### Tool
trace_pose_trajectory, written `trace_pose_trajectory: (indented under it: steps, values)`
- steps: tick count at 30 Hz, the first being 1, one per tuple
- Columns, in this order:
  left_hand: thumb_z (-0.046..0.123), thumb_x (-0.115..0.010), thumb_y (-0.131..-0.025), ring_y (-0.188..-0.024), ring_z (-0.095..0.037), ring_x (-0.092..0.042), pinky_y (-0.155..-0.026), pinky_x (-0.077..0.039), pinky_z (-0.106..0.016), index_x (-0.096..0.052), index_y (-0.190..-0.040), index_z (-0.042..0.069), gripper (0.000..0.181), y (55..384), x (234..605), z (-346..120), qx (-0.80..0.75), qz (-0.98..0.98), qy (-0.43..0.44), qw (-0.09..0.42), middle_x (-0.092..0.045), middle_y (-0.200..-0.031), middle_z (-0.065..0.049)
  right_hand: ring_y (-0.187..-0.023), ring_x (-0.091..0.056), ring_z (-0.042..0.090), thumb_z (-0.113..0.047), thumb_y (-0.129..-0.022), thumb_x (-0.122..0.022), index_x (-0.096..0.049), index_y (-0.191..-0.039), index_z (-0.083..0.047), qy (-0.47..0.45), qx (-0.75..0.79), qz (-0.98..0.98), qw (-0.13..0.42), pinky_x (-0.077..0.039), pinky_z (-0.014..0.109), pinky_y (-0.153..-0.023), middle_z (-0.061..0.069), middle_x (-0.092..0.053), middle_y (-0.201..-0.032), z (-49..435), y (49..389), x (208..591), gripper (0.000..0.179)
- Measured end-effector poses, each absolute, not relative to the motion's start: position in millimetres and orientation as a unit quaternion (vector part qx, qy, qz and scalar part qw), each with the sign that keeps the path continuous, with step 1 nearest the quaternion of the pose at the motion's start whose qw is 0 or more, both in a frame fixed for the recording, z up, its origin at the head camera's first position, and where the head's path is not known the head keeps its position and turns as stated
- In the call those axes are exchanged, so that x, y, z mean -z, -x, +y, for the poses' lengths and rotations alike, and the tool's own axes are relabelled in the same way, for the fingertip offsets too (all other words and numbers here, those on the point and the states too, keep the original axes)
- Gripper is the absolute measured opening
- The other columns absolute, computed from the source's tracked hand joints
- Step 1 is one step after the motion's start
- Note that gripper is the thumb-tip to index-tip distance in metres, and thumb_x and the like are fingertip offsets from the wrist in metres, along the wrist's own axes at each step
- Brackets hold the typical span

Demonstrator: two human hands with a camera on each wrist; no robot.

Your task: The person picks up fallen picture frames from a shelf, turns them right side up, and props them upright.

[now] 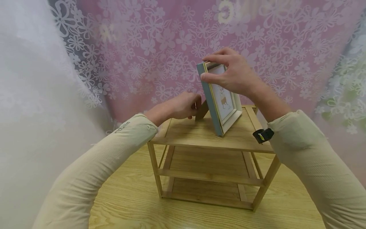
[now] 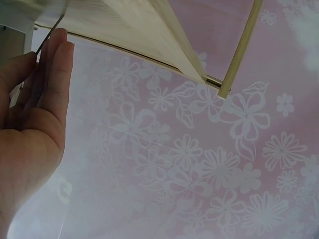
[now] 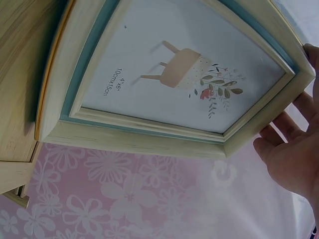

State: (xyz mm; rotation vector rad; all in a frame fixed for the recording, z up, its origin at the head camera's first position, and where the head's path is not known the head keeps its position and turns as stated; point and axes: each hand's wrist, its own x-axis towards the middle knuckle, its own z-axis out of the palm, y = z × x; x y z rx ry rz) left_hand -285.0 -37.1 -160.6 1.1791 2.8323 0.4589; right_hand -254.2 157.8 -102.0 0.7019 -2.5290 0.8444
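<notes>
A picture frame (image 1: 210,101) with a blue-green side and cream front stands tilted on the top board of a wooden rack (image 1: 183,132). Its print (image 3: 174,74), seen in the right wrist view, shows a chair-like shape with leaves and a red flower. My right hand (image 1: 235,71) grips the frame's upper edge, thumb on the near side and fingers over the top. Behind the frame, my left hand (image 1: 184,105) pinches the brown support leg (image 1: 202,110) between thumb and fingers. That leg (image 2: 50,34) appears as a thin dark edge in the left wrist view.
Two lower shelves (image 1: 210,162) sit beneath the rack's top, and the rack stands on a wood-grain surface (image 1: 123,197). Pink flowered curtains (image 1: 148,47) hang close behind, with white fabric (image 1: 43,95) at the left. A black strap (image 1: 263,135) sits at my right cuff.
</notes>
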Motion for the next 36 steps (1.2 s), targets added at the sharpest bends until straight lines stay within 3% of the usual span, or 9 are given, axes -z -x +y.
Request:
trace_pose_trajectory:
  steps: [5, 9, 14, 18, 22, 28, 32, 36]
  values:
    - [0.005, -0.055, -0.099, -0.074, -0.019, -0.065, -0.071, -0.051, -0.028, -0.059, -0.106, 0.002, 0.008, 285.0, 162.5, -37.3, -0.148, 0.914, -0.377, 0.008, -0.068, -0.089, -0.010, -0.130, -0.038, 0.030, -0.043, -0.090, -0.070, -0.055, -0.144, -0.020, -0.253, -0.292, -0.899, 0.204, -0.037, 0.055, -0.104, 0.010, -0.043, -0.143, 157.8, 254.2, 102.3, 0.060]
    - [0.008, -0.058, -0.098, -0.087, -0.022, -0.064, -0.080, -0.052, -0.031, -0.058, -0.112, -0.001, 0.018, 285.4, 165.5, -39.4, -0.149, 0.911, -0.383, -0.017, -0.067, -0.101, -0.013, -0.132, -0.036, 0.033, -0.042, -0.091, -0.070, -0.052, -0.145, -0.019, -0.270, -0.274, -0.897, 0.216, -0.034, 0.058, -0.106, 0.013, -0.041, -0.146, 160.1, 253.9, 101.8, 0.061]
    - [0.011, -0.058, -0.098, -0.095, -0.023, -0.063, -0.083, -0.052, -0.033, -0.049, -0.125, 0.000, 0.030, 278.2, 165.1, -43.9, -0.204, 0.913, -0.354, -0.013, -0.065, -0.108, -0.014, -0.143, -0.025, 0.035, -0.042, -0.093, -0.067, -0.045, -0.150, -0.023, -0.295, -0.266, -0.889, 0.229, -0.026, 0.064, -0.111, 0.014, -0.030, -0.156, 165.8, 255.2, 103.0, 0.064]
    - [0.010, -0.058, -0.097, -0.097, -0.021, -0.063, -0.081, -0.052, -0.033, -0.044, -0.130, 0.004, 0.036, 268.5, 161.7, -46.7, -0.265, 0.904, -0.335, -0.019, -0.065, -0.109, -0.012, -0.148, -0.016, 0.035, -0.044, -0.099, -0.058, -0.040, -0.153, -0.023, -0.296, -0.287, -0.880, 0.236, -0.018, 0.067, -0.113, 0.014, -0.021, -0.161, 174.2, 256.6, 102.1, 0.061]
    - [0.011, -0.059, -0.096, -0.097, -0.018, -0.063, -0.081, -0.051, -0.032, -0.041, -0.135, 0.008, 0.043, 257.5, 158.6, -47.3, -0.303, 0.898, -0.319, -0.022, -0.066, -0.108, -0.008, -0.146, -0.020, 0.035, -0.041, -0.105, -0.044, -0.039, -0.153, -0.018, -0.273, -0.313, -0.878, 0.237, -0.018, 0.063, -0.115, 0.016, -0.024, -0.158, 185.0, 258.9, 97.6, 0.054]
    - [0.019, -0.066, -0.093, -0.094, -0.017, -0.063, -0.078, -0.051, -0.030, -0.033, -0.141, 0.009, 0.059, 244.2, 159.7, -40.2, -0.352, 0.880, -0.319, -0.016, -0.064, -0.108, -0.006, -0.141, -0.027, 0.043, -0.043, -0.107, -0.031, -0.032, -0.156, -0.014, -0.225, -0.291, -0.908, 0.198, -0.023, 0.066, -0.112, 0.022, -0.027, -0.156, 199.4, 266.7, 93.1, 0.056]
    - [0.028, -0.071, -0.092, -0.093, -0.015, -0.063, -0.075, -0.051, -0.029, -0.034, -0.136, 0.009, 0.060, 240.2, 165.3, -34.0, -0.383, 0.866, -0.321, -0.005, -0.063, -0.108, -0.004, -0.145, -0.022, 0.045, -0.043, -0.108, -0.025, -0.025, -0.158, -0.011, -0.219, -0.263, -0.924, 0.168, -0.017, 0.066, -0.114, 0.025, -0.025, -0.158, 204.2, 273.3, 90.7, 0.060]
    - [0.030, -0.070, -0.093, -0.091, -0.015, -0.062, -0.073, -0.050, -0.029, -0.035, -0.134, 0.010, 0.057, 237.0, 172.3, -27.5, -0.415, 0.854, -0.314, -0.009, -0.063, -0.106, -0.004, -0.150, -0.014, 0.040, -0.044, -0.108, -0.023, -0.020, -0.159, -0.011, -0.225, -0.261, -0.927, 0.150, -0.011, 0.060, -0.118, 0.020, -0.021, -0.162, 203.5, 280.2, 89.6, 0.061]
